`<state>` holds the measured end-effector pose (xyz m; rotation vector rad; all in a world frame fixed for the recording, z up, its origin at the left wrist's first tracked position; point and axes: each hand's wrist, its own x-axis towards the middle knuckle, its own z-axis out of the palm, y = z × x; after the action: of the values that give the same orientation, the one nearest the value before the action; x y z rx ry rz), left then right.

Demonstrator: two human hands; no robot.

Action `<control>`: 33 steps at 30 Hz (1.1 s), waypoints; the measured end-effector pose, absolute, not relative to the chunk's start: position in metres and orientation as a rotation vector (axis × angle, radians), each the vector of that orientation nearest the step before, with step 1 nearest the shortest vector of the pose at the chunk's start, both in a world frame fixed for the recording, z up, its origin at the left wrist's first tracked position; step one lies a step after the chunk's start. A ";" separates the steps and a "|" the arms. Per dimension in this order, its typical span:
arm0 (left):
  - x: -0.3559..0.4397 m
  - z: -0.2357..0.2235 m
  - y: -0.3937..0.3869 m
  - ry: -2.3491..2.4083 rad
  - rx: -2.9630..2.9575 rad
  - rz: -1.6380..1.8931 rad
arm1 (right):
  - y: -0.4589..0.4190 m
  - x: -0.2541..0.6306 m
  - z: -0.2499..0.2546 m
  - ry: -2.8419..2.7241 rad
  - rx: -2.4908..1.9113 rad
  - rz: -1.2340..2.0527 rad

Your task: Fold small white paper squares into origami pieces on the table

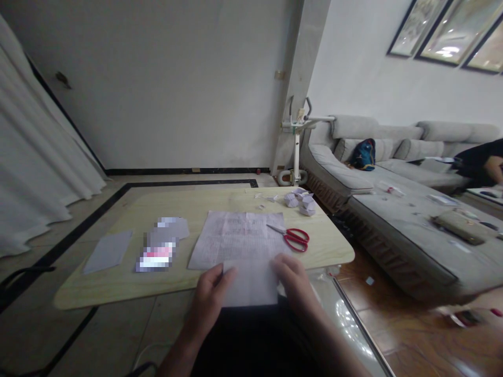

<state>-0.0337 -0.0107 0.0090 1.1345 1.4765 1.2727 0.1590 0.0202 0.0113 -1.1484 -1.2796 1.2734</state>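
Note:
A sheet of white paper (251, 287) is held up at the near edge of the table, between my two hands. My left hand (212, 293) pinches its left side between thumb and fingers. On the right side, my right hand (293, 280) has its fingers closed on the paper's edge. Just beyond lies a larger creased sheet with faint print (236, 235), flat on the table and partly covered by the held paper. Red-handled scissors (296, 239) rest on its right edge, their blades pointing left.
Folded paper shapes (307, 205) and small scraps (271, 198) sit at the back of the light wooden table (129, 209). Toward the left are a stack of paper (109, 251) and a pixelated item (157, 251). A grey sofa (396, 220) stands right, with a person's arm (493, 166) beyond.

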 end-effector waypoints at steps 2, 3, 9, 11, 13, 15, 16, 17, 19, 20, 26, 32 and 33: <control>-0.034 0.006 -0.010 1.514 1.151 1.286 | 0.020 0.159 0.012 -1.282 -1.159 1.258; -0.034 0.005 -0.010 1.529 1.150 1.296 | 0.019 0.160 0.013 -1.277 -1.165 1.252; -0.036 0.002 -0.009 1.569 1.150 1.316 | 0.020 0.160 0.013 -1.255 -1.181 1.262; -0.037 0.002 -0.008 1.566 1.166 1.295 | 0.020 0.160 0.013 -1.258 -1.179 1.255; -0.037 0.003 -0.008 1.562 1.174 1.286 | 0.020 0.160 0.012 -1.255 -1.165 1.258; -0.036 0.002 -0.007 1.560 1.165 1.294 | 0.020 0.160 0.012 -1.251 -1.156 1.260; -0.036 0.002 -0.007 1.556 1.155 1.304 | 0.021 0.160 0.011 -1.251 -1.159 1.255; -0.035 0.002 -0.007 1.552 1.145 1.315 | 0.021 0.159 0.011 -1.254 -1.164 1.250; -0.035 0.001 -0.006 1.543 1.130 1.330 | 0.021 0.159 0.011 -1.265 -1.170 1.238; -0.035 0.001 -0.006 1.544 1.125 1.337 | 0.021 0.159 0.011 -1.271 -1.170 1.236; -0.036 0.002 -0.007 1.567 1.150 1.350 | 0.020 0.160 0.016 -1.275 -1.126 1.291; -0.037 -0.001 -0.005 1.571 1.154 1.348 | 0.021 0.164 0.023 -1.237 -1.059 1.274; -0.037 -0.001 -0.006 1.577 1.148 1.351 | 0.022 0.164 0.022 -1.223 -1.055 1.268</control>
<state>-0.0374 -0.0056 -0.0009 1.1478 1.5765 1.3507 0.1642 0.0220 0.0222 -1.0550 -1.2233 1.2683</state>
